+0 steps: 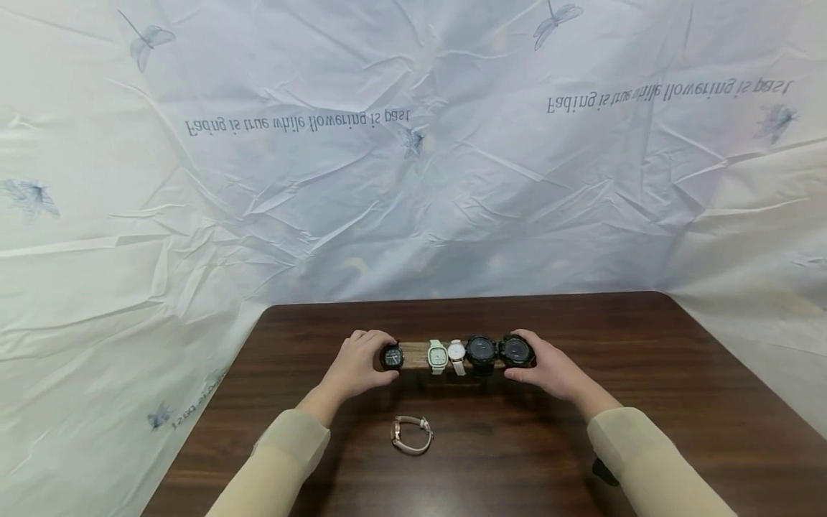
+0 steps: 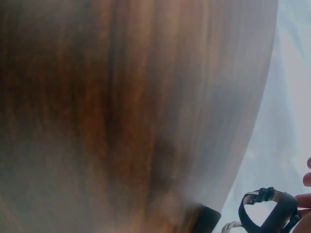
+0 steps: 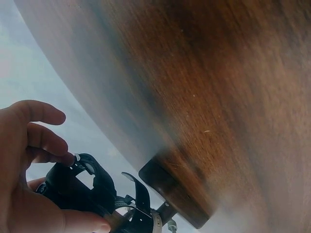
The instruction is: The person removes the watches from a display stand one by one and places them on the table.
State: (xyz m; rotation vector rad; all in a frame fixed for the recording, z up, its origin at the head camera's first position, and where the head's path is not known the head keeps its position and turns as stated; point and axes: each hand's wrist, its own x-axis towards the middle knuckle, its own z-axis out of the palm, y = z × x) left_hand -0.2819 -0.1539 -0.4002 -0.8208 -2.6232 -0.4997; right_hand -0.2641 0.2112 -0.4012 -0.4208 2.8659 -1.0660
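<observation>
A wooden watch stand (image 1: pixel 416 354) sits mid-table and carries several watches on its bar. My left hand (image 1: pixel 368 355) curls round the leftmost black watch (image 1: pixel 391 356); its strap (image 2: pixel 269 208) shows in the left wrist view beside my fingertips (image 2: pixel 306 199). My right hand (image 1: pixel 533 359) grips the rightmost black watch (image 1: pixel 516 350); in the right wrist view, fingers (image 3: pixel 43 141) and thumb wrap its strap (image 3: pixel 92 179). Between them hang a pale square watch (image 1: pixel 437 355), a white round watch (image 1: pixel 456 353) and another black watch (image 1: pixel 481 350).
A loose watch with a pinkish strap (image 1: pixel 410 434) lies on the dark wooden table (image 1: pixel 581 337), in front of the stand. A crumpled white printed sheet (image 1: pixel 413 179) hangs behind and at both sides. A small black object (image 1: pixel 604 472) sits by my right sleeve.
</observation>
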